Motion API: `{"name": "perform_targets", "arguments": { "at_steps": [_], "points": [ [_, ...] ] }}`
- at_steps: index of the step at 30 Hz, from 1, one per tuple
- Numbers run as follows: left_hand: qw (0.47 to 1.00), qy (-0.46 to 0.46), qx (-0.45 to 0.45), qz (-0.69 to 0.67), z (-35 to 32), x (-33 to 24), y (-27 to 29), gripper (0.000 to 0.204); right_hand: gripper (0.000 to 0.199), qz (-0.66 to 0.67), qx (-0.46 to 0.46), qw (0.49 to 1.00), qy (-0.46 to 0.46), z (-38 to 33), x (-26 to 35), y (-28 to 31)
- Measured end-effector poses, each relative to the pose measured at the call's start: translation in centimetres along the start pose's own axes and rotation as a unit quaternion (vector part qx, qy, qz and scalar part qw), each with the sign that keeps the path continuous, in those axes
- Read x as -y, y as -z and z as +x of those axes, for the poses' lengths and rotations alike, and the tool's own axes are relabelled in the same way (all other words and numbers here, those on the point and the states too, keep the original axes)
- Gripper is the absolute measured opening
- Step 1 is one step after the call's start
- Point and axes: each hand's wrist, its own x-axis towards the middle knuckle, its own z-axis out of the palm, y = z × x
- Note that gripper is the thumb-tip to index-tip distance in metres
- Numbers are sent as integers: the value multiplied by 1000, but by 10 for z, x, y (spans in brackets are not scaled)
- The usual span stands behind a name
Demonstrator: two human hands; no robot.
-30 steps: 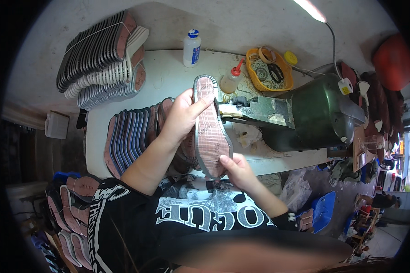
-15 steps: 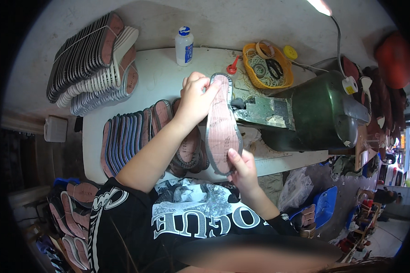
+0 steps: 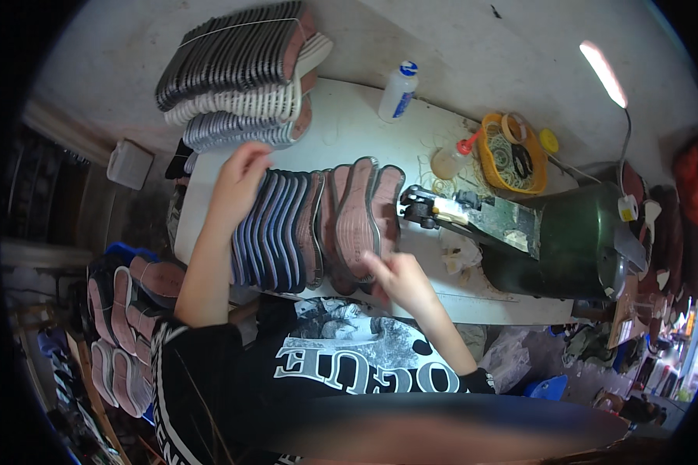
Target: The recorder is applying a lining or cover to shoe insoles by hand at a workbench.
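A shoe sole (image 3: 355, 225) with a pinkish-brown top and a dark rim lies over the right end of a row of soles. My right hand (image 3: 402, 280) grips its near end, thumb on top; the fingers underneath are partly hidden. Upright, dark-edged soles (image 3: 275, 229) with bluish sides stand packed together to its left. My left hand (image 3: 243, 177) is raised by the far left corner of that row, fingers loosely bent and slightly blurred, with nothing seen in it. Another pink-topped sole (image 3: 389, 186) leans at the row's right end, beside the machine arm.
A green machine (image 3: 554, 240) reaches its arm (image 3: 473, 217) over the white table (image 3: 349, 116). Behind stand a white bottle (image 3: 398, 93), a red-tipped glue bottle (image 3: 450, 161) and a yellow basket (image 3: 512, 155). Tied sole stacks (image 3: 236, 62) rise at the back left; more soles (image 3: 120, 341) lie lower left.
The sole held up in both hands is now down on the row's right end. My left hand has let go and moved left; my right stays at the near end. The view has shifted.
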Motion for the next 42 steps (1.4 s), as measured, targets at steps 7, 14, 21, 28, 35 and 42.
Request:
{"name": "perform_targets", "arguments": {
  "at_steps": [7,14,21,28,35,42],
  "points": [
    [908,99,-150,379,-78,124,80,34,45,-14,128,986,107,-30,1,9],
    [933,140,-185,274,-65,80,48,45,32,26,130,983,129,-39,-11,-19],
    [899,-12,-158,409,-56,89,42,56,24,144,88,983,71,-50,-27,-25],
    [941,121,-86,303,-69,29,37,50,24,150,80,983,72,-53,-29,-25],
    [986,-53,19,-159,-83,-89,-25,23,26,219,20,950,219,-53,-6,-24],
    [947,-15,163,-275,-93,-109,-92,22,26,174,-153,888,397,-61,22,-21]
  ]
}}
